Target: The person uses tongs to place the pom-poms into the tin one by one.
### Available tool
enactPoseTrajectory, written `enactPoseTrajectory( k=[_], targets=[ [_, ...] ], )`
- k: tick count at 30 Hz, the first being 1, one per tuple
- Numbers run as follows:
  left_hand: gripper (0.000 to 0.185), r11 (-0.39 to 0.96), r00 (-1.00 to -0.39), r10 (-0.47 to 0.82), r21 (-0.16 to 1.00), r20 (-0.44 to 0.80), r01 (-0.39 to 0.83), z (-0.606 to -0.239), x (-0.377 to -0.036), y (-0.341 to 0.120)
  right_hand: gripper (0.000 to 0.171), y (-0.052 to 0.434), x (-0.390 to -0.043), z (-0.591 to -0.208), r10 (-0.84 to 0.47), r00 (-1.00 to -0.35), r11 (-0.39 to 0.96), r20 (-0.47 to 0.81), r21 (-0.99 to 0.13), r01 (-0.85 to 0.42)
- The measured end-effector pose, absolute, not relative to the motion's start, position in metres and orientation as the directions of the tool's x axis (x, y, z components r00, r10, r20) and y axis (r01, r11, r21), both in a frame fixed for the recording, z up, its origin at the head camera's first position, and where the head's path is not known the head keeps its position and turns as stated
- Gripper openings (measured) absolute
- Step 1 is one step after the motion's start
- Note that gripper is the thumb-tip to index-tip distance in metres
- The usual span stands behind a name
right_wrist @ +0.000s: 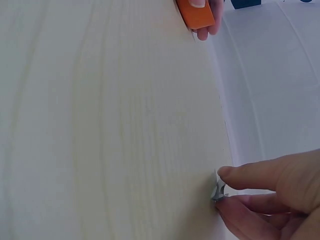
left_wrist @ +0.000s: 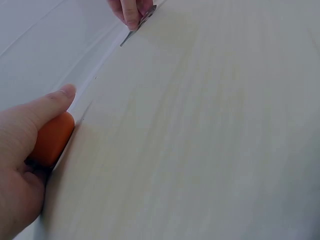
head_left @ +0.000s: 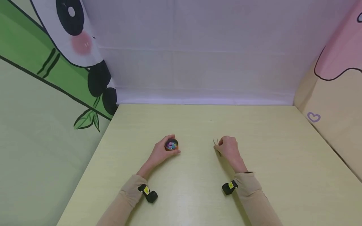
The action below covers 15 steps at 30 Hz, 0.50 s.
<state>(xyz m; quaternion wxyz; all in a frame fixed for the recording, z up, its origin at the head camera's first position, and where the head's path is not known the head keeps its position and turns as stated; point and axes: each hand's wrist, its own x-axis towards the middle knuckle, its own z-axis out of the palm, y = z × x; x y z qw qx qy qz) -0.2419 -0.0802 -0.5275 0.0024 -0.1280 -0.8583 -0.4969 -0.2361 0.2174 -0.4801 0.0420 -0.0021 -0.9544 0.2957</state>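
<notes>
My left hand (head_left: 161, 152) grips a small orange cup (head_left: 171, 145) that stands on the pale wooden table (head_left: 198, 125); the cup holds several small coloured beads. In the left wrist view my thumb lies along the orange cup (left_wrist: 52, 140). My right hand (head_left: 227, 147) pinches thin metal tweezers (head_left: 216, 143), their tips pointing away from me just over the table. The right wrist view shows the tweezers (right_wrist: 218, 190) between thumb and fingers, with the orange cup (right_wrist: 196, 13) far off at the top edge. The hands are about a hand's width apart.
White cloth (head_left: 198, 56) hangs behind the table. A panda and bamboo panel (head_left: 56, 62) closes the left side, a pink and cream panel (head_left: 336, 78) the right. A small black camera sits on each wrist (head_left: 148, 193) (head_left: 229, 187).
</notes>
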Motion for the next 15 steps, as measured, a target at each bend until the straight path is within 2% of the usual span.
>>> enactPoseTrajectory(
  k=[6, 11, 15],
  targets=[
    [0.082, 0.492, -0.968, 0.215, 0.843, 0.126, 0.219, -0.527, -0.241, -0.084, 0.030, 0.215, -0.237, -0.478, 0.012, -0.999, 0.824, 0.042, -0.566, -0.014],
    [0.093, 0.480, -0.971, 0.217, 0.855, 0.100, 0.195, -0.524, -0.240, -0.091, 0.029, 0.227, -0.231, -0.471, -0.014, -1.000, 0.816, 0.000, -0.578, -0.012],
    [0.102, 0.525, -0.974, 0.213, 0.833, 0.073, 0.177, -0.519, -0.239, -0.104, 0.030, 0.247, -0.224, -0.468, -0.069, -0.997, 0.823, 0.031, -0.563, -0.074]
  ],
)
